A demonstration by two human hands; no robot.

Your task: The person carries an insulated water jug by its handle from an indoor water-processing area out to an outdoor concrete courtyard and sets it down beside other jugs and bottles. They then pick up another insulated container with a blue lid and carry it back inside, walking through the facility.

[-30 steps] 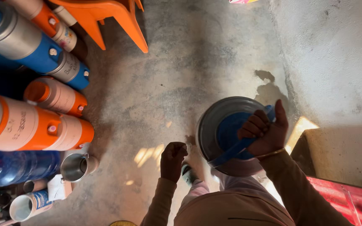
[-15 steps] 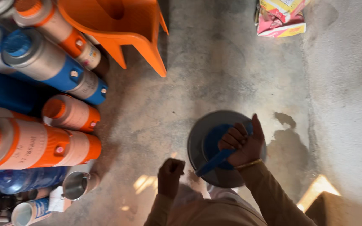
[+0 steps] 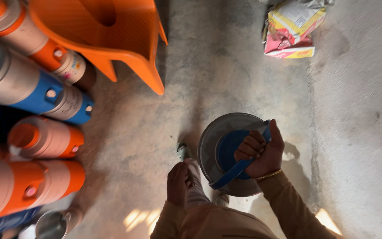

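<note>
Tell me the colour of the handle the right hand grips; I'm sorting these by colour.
Blue. The handle in the right hand shows clearly in the head view.

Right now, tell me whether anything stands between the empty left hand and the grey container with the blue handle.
Nothing visible does. The left hand hangs closed and empty beside the grey container, with only bare concrete floor showing between them. The right hand grips its blue handle.
</note>
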